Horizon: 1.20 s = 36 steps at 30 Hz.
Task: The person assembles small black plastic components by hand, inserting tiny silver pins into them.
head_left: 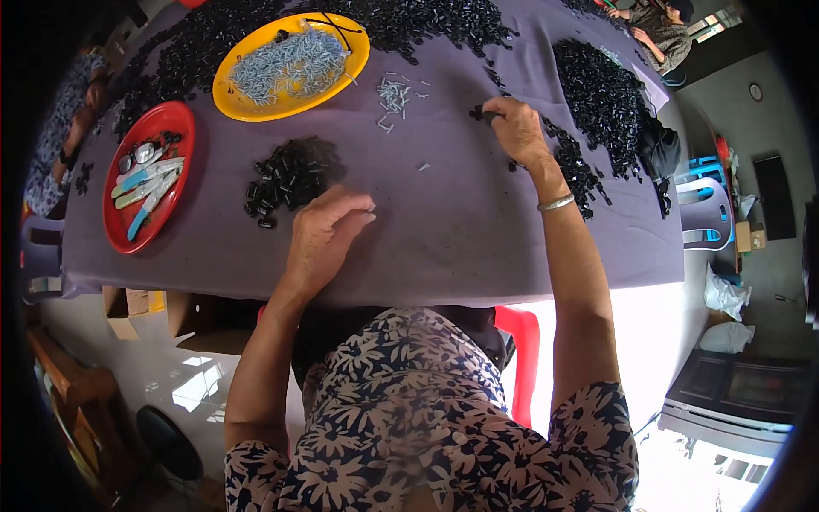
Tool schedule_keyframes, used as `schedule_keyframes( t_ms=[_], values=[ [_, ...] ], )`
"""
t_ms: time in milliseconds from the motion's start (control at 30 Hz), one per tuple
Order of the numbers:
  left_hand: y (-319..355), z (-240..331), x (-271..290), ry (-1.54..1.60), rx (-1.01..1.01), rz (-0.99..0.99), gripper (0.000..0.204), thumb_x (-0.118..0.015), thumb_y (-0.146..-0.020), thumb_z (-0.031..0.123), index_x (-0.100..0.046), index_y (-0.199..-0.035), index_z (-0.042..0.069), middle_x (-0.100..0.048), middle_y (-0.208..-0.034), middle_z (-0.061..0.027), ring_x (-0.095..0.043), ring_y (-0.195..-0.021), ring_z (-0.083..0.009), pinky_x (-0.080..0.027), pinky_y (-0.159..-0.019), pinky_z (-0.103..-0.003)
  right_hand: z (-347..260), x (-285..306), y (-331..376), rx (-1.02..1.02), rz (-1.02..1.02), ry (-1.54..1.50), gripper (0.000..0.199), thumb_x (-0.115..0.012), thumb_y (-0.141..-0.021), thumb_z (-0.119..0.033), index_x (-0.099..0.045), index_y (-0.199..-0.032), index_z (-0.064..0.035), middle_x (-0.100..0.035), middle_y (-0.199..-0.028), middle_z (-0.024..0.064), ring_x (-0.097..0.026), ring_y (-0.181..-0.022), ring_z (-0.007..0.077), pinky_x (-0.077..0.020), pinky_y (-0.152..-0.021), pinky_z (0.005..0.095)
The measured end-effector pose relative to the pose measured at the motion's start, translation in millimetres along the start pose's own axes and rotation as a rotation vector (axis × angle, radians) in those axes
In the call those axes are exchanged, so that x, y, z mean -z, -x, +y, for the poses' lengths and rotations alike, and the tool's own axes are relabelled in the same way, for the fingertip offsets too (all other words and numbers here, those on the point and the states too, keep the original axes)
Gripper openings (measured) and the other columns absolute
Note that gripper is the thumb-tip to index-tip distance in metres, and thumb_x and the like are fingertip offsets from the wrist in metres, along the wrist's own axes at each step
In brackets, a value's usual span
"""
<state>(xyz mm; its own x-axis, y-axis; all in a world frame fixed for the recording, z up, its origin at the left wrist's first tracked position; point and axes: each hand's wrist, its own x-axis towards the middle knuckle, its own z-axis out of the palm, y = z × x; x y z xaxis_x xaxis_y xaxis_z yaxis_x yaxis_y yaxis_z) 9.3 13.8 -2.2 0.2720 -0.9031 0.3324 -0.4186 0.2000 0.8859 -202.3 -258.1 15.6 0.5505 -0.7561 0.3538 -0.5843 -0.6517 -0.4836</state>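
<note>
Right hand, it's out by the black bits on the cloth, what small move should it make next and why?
Probably pinch and lift. The right hand has its fingertips on a few black pieces at the edge of the scattered pile, while the left hand rests curled near the small black heap, seemingly holding something small.

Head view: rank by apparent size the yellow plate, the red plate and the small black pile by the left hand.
1. Round yellow plastic plate
2. Round red plastic plate, tilted by the fisheye rim, so unsure
3. Small pile of black plastic parts near the left hand
</note>
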Motion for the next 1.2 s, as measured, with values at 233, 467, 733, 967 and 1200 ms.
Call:
schedule_keyframes(
  t_ms=[233, 467, 733, 967, 1200],
  values=[
    [0.5, 0.9, 1.8, -0.042, -0.009, -0.008, 0.018, -0.071, -0.079, -0.001, -0.067, -0.096, 0.003, -0.064, -0.084, -0.0089, -0.062, -0.078, -0.0257, -0.047, -0.071, -0.032, -1.1, 14.5, -6.1, 0.012, 0.097, 0.153, 0.021, -0.053, -0.078, -0.003, -0.069, -0.091, -0.0073, -0.070, -0.099, 0.0167, -0.066, -0.092, 0.0376, -0.0532, -0.083, 0.0441],
    [-1.8, 2.9, 0.9, -0.039, -0.017, -0.015, 0.018, -0.069, -0.079, -0.003, -0.067, -0.096, 0.003, -0.065, -0.085, -0.0092, -0.064, -0.078, -0.0264, -0.049, -0.071, -0.033, 9.1, 2.0, -18.8, 0.223, -0.015, 0.064, 0.034, -0.051, -0.077, 0.007, -0.066, -0.105, -0.0045, -0.068, -0.099, 0.0152, -0.067, -0.093, 0.0315, -0.0531, -0.087, 0.0391],
    [1.7, 0.9, 2.2, -0.032, -0.021, 0.004, 0.018, -0.070, -0.079, -0.002, -0.067, -0.096, 0.003, -0.064, -0.084, -0.0088, -0.063, -0.076, -0.0251, -0.048, -0.069, -0.033, -19.8, 3.1, -23.9, 0.288, -0.241, 0.463, 0.021, -0.059, -0.079, 0.000, -0.064, -0.099, -0.0053, -0.065, -0.103, 0.0130, -0.062, -0.102, 0.0345, -0.0496, -0.092, 0.0446],
    [-0.3, 2.4, 1.3, 0.005, -0.002, -0.027, 0.015, -0.070, -0.080, 0.000, -0.067, -0.095, 0.002, -0.062, -0.084, -0.0089, -0.062, -0.075, -0.0233, -0.048, -0.067, -0.032, -31.3, 6.6, -18.9, 0.254, -0.306, 0.663, 0.018, -0.062, -0.080, -0.005, -0.063, -0.098, -0.0031, -0.067, -0.103, 0.0137, -0.066, -0.094, 0.0349, -0.0527, -0.085, 0.0431],
    [1.6, -3.9, 2.5, 0.025, -0.018, 0.021, 0.015, -0.070, -0.080, 0.002, -0.068, -0.096, 0.002, -0.061, -0.083, -0.0084, -0.062, -0.073, -0.0231, -0.048, -0.066, -0.033, -118.6, -8.6, 50.4, 0.007, -0.325, -0.651, 0.021, -0.055, -0.086, 0.008, -0.068, -0.101, 0.0007, -0.065, -0.089, 0.0005, -0.061, -0.086, 0.0108, -0.0480, -0.086, 0.0243]
  ],
)
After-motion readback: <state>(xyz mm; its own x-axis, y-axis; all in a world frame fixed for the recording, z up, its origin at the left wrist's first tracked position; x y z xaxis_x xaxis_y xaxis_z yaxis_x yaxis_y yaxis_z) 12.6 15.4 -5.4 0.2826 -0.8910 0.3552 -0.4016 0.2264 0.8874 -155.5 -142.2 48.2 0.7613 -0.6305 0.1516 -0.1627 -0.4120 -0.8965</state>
